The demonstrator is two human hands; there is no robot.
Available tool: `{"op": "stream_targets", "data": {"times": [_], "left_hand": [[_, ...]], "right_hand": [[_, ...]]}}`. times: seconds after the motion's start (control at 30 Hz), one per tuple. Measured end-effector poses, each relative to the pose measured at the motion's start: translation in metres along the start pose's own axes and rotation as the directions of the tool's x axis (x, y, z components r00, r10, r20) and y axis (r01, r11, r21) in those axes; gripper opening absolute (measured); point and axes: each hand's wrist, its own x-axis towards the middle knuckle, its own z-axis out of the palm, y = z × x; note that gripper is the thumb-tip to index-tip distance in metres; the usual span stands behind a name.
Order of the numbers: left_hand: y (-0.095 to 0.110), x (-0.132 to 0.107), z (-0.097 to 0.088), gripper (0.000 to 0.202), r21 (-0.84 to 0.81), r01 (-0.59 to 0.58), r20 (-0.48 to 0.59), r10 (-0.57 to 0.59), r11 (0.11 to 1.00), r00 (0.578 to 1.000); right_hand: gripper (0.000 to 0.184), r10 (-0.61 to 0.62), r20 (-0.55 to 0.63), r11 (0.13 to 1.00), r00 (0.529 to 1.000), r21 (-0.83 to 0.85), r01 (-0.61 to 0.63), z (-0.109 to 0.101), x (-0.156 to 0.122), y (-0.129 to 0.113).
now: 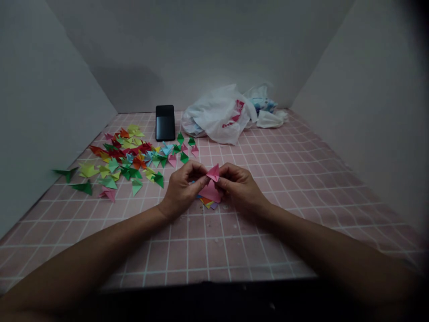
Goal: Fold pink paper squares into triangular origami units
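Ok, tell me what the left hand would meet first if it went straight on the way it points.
Beyond the pink folded paper it holds, the left hand would probably meet the right hand just opposite, though depth is hard to judge.

This looks like a small craft nook, homely in its furnishings, though the wider building cannot be told. Plain pale walls close it in: the left wall [36, 112] at nine o'clock, the back wall [214, 49] at twelve, the right wall [362, 112] at three. A pink, white-gridded tablecloth [284, 170] gives the domestic feel, as do a black smartphone [165, 123] at eleven o'clock and a red-printed white plastic bag [214, 112] at twelve. Colourful origami birds [139, 162], massed at ten o'clock, show papercraft.
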Motion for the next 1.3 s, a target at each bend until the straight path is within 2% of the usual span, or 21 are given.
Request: {"op": "stream_targets", "data": {"times": [0.13,0.23,0.4,0.5,0.63,0.87,1.03,1.1,1.17,1.23,1.3], "left_hand": [[0.0003,-0.0006,-0.0008,0.009,0.112,-0.12,-0.012,0.122,0.986,0.992],[0.0007,0.0,-0.0017,0.011,0.216,-0.233,0.004,0.238,0.948,0.971],[0.0021,0.0017,-0.0039,0.015,0.379,-0.446,0.048,0.465,0.811,0.884],[0.0026,0.0012,-0.0047,0.014,0.47,-0.493,0.053,0.534,0.732,0.844],[0.0032,-0.0002,-0.005,0.011,0.499,-0.513,0.075,0.556,0.698,0.828],[0.0019,0.0007,-0.0044,0.007,0.457,-0.493,0.106,0.505,0.74,0.857],[-0.0004,0.002,-0.0031,0.004,0.377,-0.399,0.075,0.401,0.836,0.913],[-0.0009,0.0022,-0.0026,0.007,0.309,-0.297,0.056,0.295,0.904,0.954],[-0.0009,0.0024,-0.002,0.01,0.211,-0.148,0.04,0.143,0.966,0.989],[-0.0002,0.0025,-0.0009,0.015,0.082,0.013,0.039,-0.017,0.997,0.999],[0.0012,0.0028,0.0004,0.02,-0.046,0.143,0.061,-0.14,0.989,0.988]], "right_hand": [[0.019,-0.039,-0.008,0.999,0.999,-0.014,0.039,-0.0004,0.0015,0.0024],[0.016,-0.062,-0.028,0.998,0.998,-0.007,0.062,-0.0002,0.0023,0.004],[0.01,-0.063,-0.06,0.998,0.996,-0.004,0.063,0.0005,0.0015,0.0053],[0.007,-0.07,-0.085,0.997,0.994,-0.017,0.069,0.0013,0.0009,0.0049],[0.008,-0.075,-0.074,0.997,0.994,-0.009,0.074,0.0025,0.0009,0.0037],[0.013,-0.109,-0.06,0.994,0.992,-0.022,0.108,0.0009,0.0015,0.0072],[0.015,-0.168,-0.012,0.979,0.986,-0.119,0.165,-0.0006,-0.0002,0.0051],[0.014,-0.179,0.005,0.968,0.984,-0.176,0.177,-0.0007,-0.0011,0.0022],[0.014,-0.159,0.017,0.967,0.987,-0.199,0.159,-0.0004,-0.0018,-0.0003],[0.015,-0.124,0.023,0.974,0.992,-0.187,0.126,0.0,-0.002,-0.0018],[0.017,-0.095,0.023,0.981,0.995,-0.17,0.098,0.0002,-0.0019,-0.002]]}}
